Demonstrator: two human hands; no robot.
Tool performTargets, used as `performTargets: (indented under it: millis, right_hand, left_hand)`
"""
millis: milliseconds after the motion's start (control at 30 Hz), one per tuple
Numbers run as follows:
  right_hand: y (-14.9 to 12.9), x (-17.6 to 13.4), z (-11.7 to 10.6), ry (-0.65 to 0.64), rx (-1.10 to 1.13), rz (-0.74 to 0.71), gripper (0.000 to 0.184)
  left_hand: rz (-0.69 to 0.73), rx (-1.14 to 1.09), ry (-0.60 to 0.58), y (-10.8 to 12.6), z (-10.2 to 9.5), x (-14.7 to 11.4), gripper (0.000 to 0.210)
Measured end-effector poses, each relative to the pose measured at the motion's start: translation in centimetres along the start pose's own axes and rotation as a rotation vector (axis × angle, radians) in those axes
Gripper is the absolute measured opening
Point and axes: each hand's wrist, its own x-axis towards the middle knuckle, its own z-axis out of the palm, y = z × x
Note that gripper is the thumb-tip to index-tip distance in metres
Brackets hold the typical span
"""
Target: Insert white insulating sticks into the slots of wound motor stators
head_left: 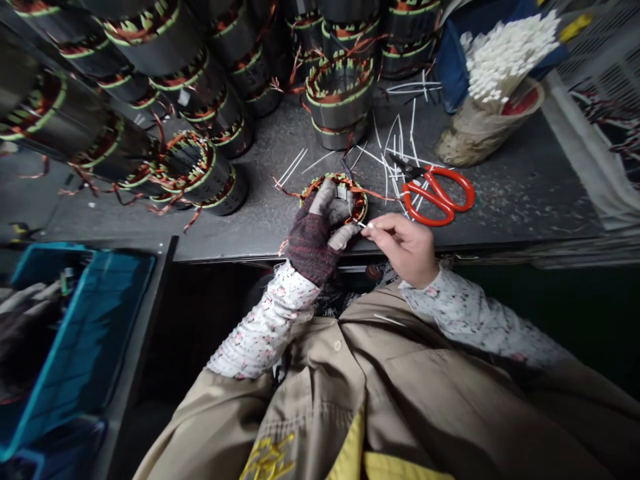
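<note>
A motor stator [353,189] with copper windings and green-edged insulation stands at the near edge of the dark workbench [525,193]. My left hand [320,230], in a dark knitted fingerless glove with taped fingertips, grips the stator's near rim. My right hand [404,245], bare, pinches a thin white sleeve tube [363,225] at the stator's right rim, beside the left fingertips. Copper wire ends [380,195] stick out from the winding.
Orange-handled scissors [435,193] lie just right of the stator among loose white tubes [395,143]. A bag full of white tubes [500,73] stands at the back right. Several stators [340,93] are stacked across the back and left. A blue crate [80,327] sits lower left.
</note>
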Motion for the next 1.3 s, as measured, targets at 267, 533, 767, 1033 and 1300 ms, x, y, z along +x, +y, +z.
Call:
performTargets:
  millis: [267, 533, 767, 1033, 1300]
  right_hand:
    - [-1.1, 1.7, -0.5, -0.101, 0.039, 0.115, 0.023]
    - [0.1, 3.3, 0.1, -0.167, -0.208, 0.063, 0.019]
    - [-2.3, 3.9, -1.3, -0.364, -0.136, 0.151, 0.028]
    - [-3.2, 3.5, -3.2, -0.342, 0.592, 0.351, 0.038]
    - [-3.7, 4.8, -2.0, -0.055, 0.651, 0.429, 0.036]
  left_hand:
    - [0.201, -0.228, 0.196, -0.2, 0.3, 0.8, 0.015]
    - [0.315, -0.076, 0.11, -0.4, -0.5, 1.2, 0.017]
    - [0.33, 0.1, 0.074, 0.2, -1.0, 1.4, 0.013]
    - [0.24, 0.197, 0.079, 0.2, -1.2, 0.6, 0.017]
    - [0.268, 0.326, 0.065, 1.5, 0.2, 0.2, 0.014]
